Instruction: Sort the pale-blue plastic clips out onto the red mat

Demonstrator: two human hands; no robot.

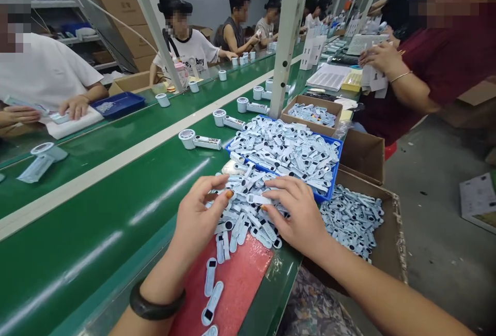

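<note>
A heap of small pale blue plastic parts (248,217) lies on a red mat (236,284) at the edge of the green conveyor belt (96,212). My left hand (199,212) rests on the heap's left side with thumb and forefinger pinched together near one part. My right hand (298,212) lies over the heap's right side, its fingers curled on a single pale blue part (259,199). A few parts (211,294) lie apart on the mat near my left wrist.
A blue tray (337,144) heaped with the same parts stands just beyond my hands. Cardboard boxes (387,222) of more parts stand at the right. Magnifier-like devices (199,141) ride the belt. Several people work on both sides. A white post (289,36) rises ahead.
</note>
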